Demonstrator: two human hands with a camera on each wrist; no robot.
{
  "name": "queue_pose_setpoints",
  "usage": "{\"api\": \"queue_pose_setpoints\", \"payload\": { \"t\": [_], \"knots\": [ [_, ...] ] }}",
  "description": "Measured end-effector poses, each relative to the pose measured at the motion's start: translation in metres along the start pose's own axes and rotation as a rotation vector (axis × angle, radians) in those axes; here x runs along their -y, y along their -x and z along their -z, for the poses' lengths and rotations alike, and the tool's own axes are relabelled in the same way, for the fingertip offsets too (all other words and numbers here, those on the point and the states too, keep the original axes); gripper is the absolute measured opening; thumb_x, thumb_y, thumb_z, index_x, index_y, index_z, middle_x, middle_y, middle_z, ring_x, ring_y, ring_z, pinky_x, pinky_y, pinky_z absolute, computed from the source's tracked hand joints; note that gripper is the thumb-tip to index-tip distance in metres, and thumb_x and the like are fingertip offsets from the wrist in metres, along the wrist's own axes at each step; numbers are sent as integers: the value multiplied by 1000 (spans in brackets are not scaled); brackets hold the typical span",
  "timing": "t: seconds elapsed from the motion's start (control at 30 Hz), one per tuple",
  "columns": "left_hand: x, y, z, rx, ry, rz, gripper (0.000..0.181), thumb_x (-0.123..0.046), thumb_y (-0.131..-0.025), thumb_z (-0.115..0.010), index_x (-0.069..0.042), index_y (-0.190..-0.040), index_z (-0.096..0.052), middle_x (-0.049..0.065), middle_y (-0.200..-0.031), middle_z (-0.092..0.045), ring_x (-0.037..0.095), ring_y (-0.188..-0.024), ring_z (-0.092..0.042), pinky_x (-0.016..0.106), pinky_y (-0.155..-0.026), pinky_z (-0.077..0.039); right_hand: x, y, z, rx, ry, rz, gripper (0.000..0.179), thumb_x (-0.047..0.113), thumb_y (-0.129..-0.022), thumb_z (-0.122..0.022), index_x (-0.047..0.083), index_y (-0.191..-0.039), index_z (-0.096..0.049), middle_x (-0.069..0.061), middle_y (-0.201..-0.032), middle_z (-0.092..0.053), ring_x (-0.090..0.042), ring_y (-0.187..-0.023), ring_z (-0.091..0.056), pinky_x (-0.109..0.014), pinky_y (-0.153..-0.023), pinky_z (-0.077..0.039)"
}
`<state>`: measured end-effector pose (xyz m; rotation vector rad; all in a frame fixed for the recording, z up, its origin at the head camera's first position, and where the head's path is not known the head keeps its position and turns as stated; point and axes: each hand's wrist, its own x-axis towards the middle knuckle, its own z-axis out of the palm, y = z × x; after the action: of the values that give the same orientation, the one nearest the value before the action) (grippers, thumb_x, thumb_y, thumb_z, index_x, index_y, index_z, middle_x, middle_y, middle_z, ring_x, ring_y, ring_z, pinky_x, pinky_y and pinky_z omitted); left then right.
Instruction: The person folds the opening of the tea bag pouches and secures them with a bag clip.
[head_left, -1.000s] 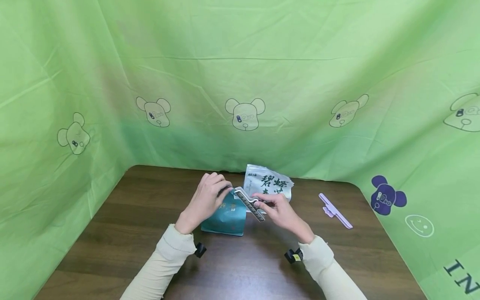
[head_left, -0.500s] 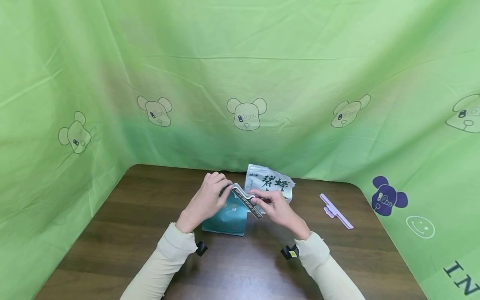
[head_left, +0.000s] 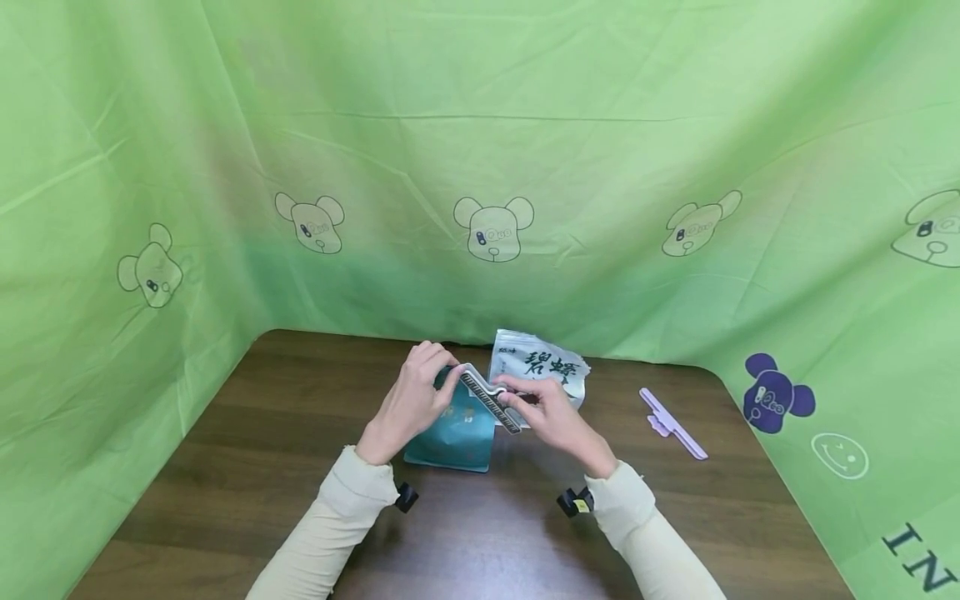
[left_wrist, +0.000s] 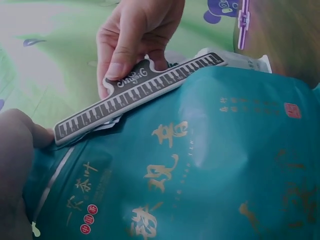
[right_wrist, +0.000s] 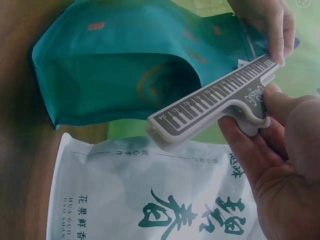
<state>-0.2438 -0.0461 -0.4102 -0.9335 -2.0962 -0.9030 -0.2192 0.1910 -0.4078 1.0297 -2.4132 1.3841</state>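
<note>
A teal tea bag [head_left: 453,440] stands near the middle of the table, and my left hand [head_left: 408,400] pinches its top edge. My right hand [head_left: 557,418] grips a long bag clip [left_wrist: 140,96] by its handle, thumb on one side and fingers on the other. Piano keys and the word "Music" decorate the grey clip. In the right wrist view the clip [right_wrist: 215,95] lies slantwise over the bag's top, its far end close to my left fingertips [right_wrist: 278,55]. How much of the bag's edge sits between the clip's jaws is hard to tell.
A pale silver tea bag [head_left: 517,354] with dark green characters lies behind and to the right of the teal one. Farther right rests a lilac bag clip [head_left: 673,425]. Green cloth [head_left: 487,150] hangs around the table's back and sides.
Both hands have shifted slightly: the right hand and the bag clip moved a little left, bringing the clip's end closer to my left fingers. The lilac clip stays put.
</note>
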Motion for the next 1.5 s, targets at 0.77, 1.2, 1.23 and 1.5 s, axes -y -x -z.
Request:
{"api": "queue_pose_setpoints", "payload": {
  "t": [0.77, 1.2, 1.23, 1.5],
  "knots": [
    [8, 10, 20, 38, -72, 4, 17, -4, -94, -72, -3, -110, -68, 8, -106, -65, 26, -101, -57, 40, -90, -48, 5, -9, -5, -41, 61, 65, 23, -8, -93, -66, -10, -116, -71, -22, -101, -75, -32, -72, -73, -25, -63, -57],
    [8, 13, 22, 26, -121, 18, 29, -5, -96, -69, 0, -125, -68, 11, -114, -67, 27, -105, -59, 39, -93, -51, 11, -22, -13, -88, 90, 85, 22, -8, -94, -65, -9, -115, -71, -21, -99, -76, -30, -80, -76, -31, -70, -61],
    [8, 12, 23, 22, -150, 8, 28, -6, -95, -70, 0, -123, -69, 11, -112, -67, 27, -103, -60, 39, -94, -50, 12, -23, -13, -90, 92, 95, 22, -9, -93, -65, -10, -115, -71, -21, -99, -76, -31, -80, -76, -32, -71, -61],
    [7, 11, 25, 15, -305, -23, 24, -13, -94, -74, -1, -115, -70, 10, -104, -69, 27, -97, -61, 41, -92, -49, 4, -23, -15, -90, 87, 87, 23, -10, -92, -66, -9, -113, -72, -22, -97, -76, -32, -79, -76, -36, -69, -61]
  ]
}}
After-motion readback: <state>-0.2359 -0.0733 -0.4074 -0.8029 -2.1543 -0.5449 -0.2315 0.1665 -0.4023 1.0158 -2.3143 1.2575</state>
